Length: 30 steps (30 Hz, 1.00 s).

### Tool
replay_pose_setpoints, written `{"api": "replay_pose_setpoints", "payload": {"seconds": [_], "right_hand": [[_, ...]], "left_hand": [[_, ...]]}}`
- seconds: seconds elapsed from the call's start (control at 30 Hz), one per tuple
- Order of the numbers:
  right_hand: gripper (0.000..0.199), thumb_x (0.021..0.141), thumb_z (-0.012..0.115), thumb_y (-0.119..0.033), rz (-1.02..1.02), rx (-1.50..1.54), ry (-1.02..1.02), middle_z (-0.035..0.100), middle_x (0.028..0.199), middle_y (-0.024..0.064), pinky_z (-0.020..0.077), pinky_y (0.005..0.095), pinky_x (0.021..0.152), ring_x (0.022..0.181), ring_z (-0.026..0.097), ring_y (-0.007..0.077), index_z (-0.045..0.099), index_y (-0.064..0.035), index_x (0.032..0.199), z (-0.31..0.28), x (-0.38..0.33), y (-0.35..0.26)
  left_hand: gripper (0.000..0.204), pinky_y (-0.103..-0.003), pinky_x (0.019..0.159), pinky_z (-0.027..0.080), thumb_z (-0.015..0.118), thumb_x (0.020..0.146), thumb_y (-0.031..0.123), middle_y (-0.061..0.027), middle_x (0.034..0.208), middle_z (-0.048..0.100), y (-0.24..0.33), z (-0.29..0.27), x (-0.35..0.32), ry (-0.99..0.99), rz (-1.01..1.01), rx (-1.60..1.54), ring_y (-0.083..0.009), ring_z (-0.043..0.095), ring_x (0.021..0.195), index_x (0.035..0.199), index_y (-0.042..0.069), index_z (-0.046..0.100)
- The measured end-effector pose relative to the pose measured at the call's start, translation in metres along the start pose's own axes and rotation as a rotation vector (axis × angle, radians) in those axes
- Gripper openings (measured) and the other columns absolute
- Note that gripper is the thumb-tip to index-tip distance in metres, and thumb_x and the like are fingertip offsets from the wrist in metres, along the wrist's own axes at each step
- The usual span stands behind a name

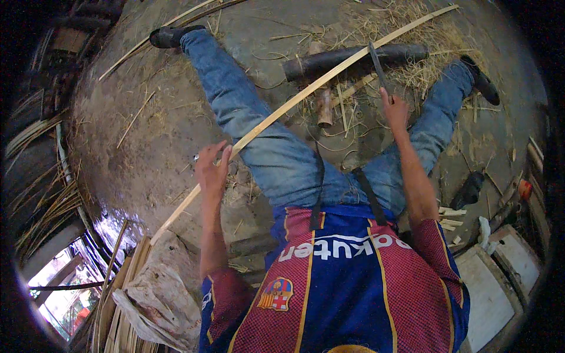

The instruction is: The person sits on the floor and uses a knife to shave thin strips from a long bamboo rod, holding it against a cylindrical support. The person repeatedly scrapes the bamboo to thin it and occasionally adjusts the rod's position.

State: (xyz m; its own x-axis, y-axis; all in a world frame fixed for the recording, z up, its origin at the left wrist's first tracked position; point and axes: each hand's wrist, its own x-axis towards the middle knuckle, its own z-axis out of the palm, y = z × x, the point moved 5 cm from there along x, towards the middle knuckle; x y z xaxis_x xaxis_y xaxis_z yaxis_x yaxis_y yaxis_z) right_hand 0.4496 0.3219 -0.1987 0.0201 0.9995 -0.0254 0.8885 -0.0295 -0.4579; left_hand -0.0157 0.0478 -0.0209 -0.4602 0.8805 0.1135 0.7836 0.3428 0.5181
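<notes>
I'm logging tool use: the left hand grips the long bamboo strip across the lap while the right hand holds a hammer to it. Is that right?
Not quite. In the head view the right hand holds a dark-bladed knife, not a hammer, its blade against the long bamboo strip. The left hand does grip that strip across the lap.

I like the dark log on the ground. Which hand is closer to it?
Right. The right hand holds a knife just below the dark log; the left hand grips the bamboo strip farther away.

A bare earthen floor (147, 126) spreads ahead, littered with straw (412, 29) and slivers. Bundled bamboo strips (41, 200) lie far left, with daylight entering through an opening (62, 288) at lower left.
</notes>
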Motion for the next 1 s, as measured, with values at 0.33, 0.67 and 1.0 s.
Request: {"api": "replay_pose_setpoints", "payload": {"seconds": [0.33, 0.67, 1.0], "right_hand": [[0.069, 0.089, 0.060, -0.064, 0.049, 0.213, 0.078, 0.051, 0.061, 0.0195, 0.0405, 0.0470, 0.058, 0.058, 0.051, 0.0366, 0.052, 0.0011, 0.067, -0.004, -0.021, -0.004], [0.066, 0.088, 0.064, -0.060, 0.056, 0.200, 0.123, 0.048, 0.057, 0.0180, 0.0383, 0.0467, 0.055, 0.052, 0.048, 0.0334, 0.050, 0.0007, 0.066, -0.002, -0.026, -0.011], [0.060, 0.092, 0.060, -0.056, 0.143, 0.351, -0.010, 0.054, 0.061, 0.0232, 0.0410, 0.0482, 0.057, 0.056, 0.053, 0.0368, 0.057, 0.0014, 0.073, -0.007, -0.038, -0.027]], "left_hand": [[0.013, -0.035, 0.077, 0.049, 0.076, 0.083, 0.011, -0.0109, 0.091, 0.069, 0.061, 0.046, 0.015, -0.030, 0.165, 0.007, -0.0256, 0.064, 0.085, 0.094, 0.005, 0.072], [0.011, -0.038, 0.086, 0.047, 0.069, 0.089, 0.010, -0.0131, 0.093, 0.068, 0.049, 0.050, 0.003, 0.077, -0.129, -0.230, -0.0267, 0.063, 0.084, 0.096, 0.002, 0.069], [0.041, -0.043, 0.088, 0.049, 0.063, 0.095, 0.035, -0.0190, 0.108, 0.067, 0.126, 0.171, 0.103, -0.259, 0.238, -0.147, -0.0362, 0.063, 0.102, 0.123, 0.005, 0.066]]}}
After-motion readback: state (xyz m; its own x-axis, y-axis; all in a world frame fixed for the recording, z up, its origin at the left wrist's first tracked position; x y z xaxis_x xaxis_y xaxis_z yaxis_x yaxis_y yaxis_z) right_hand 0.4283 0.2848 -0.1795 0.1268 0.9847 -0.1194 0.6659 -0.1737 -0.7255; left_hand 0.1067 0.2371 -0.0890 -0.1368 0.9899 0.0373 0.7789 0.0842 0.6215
